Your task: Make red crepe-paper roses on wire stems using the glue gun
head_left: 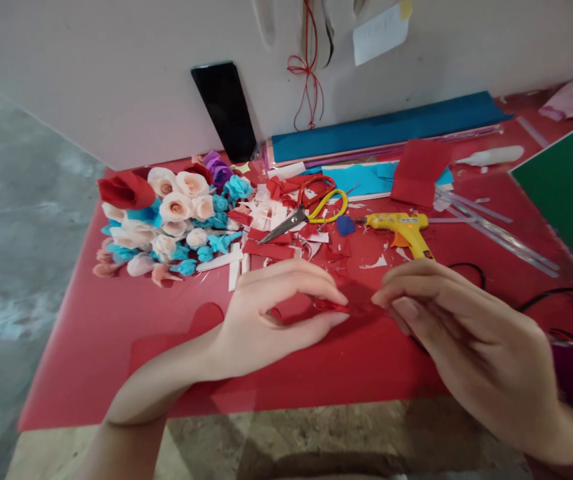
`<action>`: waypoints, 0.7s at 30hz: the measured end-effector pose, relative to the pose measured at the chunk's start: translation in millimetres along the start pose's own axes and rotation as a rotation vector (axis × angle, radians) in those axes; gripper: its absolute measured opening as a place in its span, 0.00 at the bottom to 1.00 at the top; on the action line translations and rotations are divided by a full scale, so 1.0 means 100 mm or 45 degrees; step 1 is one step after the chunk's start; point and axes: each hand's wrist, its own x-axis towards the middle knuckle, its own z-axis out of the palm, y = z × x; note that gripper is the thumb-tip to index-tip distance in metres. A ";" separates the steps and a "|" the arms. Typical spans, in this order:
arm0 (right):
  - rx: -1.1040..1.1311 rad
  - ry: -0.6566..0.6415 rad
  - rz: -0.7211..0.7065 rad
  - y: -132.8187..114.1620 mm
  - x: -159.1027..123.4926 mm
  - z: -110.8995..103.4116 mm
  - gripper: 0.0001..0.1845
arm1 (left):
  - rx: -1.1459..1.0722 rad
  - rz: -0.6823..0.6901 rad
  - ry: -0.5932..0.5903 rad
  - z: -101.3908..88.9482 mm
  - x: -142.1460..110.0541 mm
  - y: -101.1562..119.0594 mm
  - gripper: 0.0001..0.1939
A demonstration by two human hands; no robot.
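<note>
My left hand (276, 307) is held above the red tabletop, its thumb and fingers curled in a pinch. Between its fingertips sits a small rolled piece of red paper (330, 307), hardly distinct from the red surface behind. Just to the right, my right hand (476, 347) has its thumb and fingertips pressed together, a short gap from the left fingertips. Whatever is in that pinch, if anything, cannot be made out. Beyond the hands lie scissors (291, 223) with red and yellow handles and a yellow glue gun (400, 227) with its nozzle pointing left.
Paper flowers (176, 207) in white, blue, red and purple crowd the left back. Red and white scraps (279, 217) surround the scissors. Clear glue sticks (501, 230) and a folded red sheet (420, 173) lie right. A black phone (225, 110) leans on the wall.
</note>
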 end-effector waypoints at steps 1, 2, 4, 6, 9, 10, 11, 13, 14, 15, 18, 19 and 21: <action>-0.034 -0.004 -0.043 0.00 0.01 0.00 0.09 | -0.001 0.002 0.001 0.00 0.00 0.00 0.09; -0.072 -0.002 -0.088 -0.01 0.01 0.00 0.09 | -0.002 0.004 0.001 0.00 0.00 0.00 0.09; -0.150 0.009 -0.158 -0.01 0.01 0.01 0.08 | -0.003 0.010 -0.006 -0.01 0.00 0.01 0.08; -0.224 0.030 -0.212 -0.02 0.00 0.03 0.07 | -0.005 0.025 -0.013 -0.01 0.00 0.01 0.09; -0.331 0.087 -0.301 -0.02 -0.01 0.02 0.08 | 0.002 0.057 -0.010 -0.01 0.00 0.00 0.09; -0.370 0.104 -0.352 -0.02 -0.02 0.02 0.08 | 0.008 0.069 -0.006 -0.01 0.00 0.00 0.10; -0.415 0.112 -0.403 -0.02 -0.02 0.00 0.08 | 0.014 0.081 -0.002 -0.01 0.00 -0.01 0.10; -0.501 0.097 -0.482 -0.02 -0.02 -0.02 0.08 | 0.023 0.111 0.008 -0.01 0.00 -0.01 0.09; -0.521 0.097 -0.515 -0.02 -0.01 -0.03 0.07 | 0.028 0.124 0.009 -0.01 0.00 -0.01 0.09; -0.519 0.106 -0.531 -0.02 -0.01 -0.04 0.07 | 0.032 0.134 0.007 -0.01 0.00 -0.02 0.09; -0.400 0.113 -0.535 0.00 0.01 -0.02 0.07 | 0.047 0.161 0.001 -0.01 0.00 -0.02 0.09; -0.359 0.113 -0.518 0.01 0.01 -0.01 0.07 | 0.054 0.167 0.001 -0.01 0.00 -0.02 0.09; -0.312 0.119 -0.460 0.03 0.01 0.02 0.10 | 0.069 0.168 -0.001 -0.01 0.01 -0.02 0.08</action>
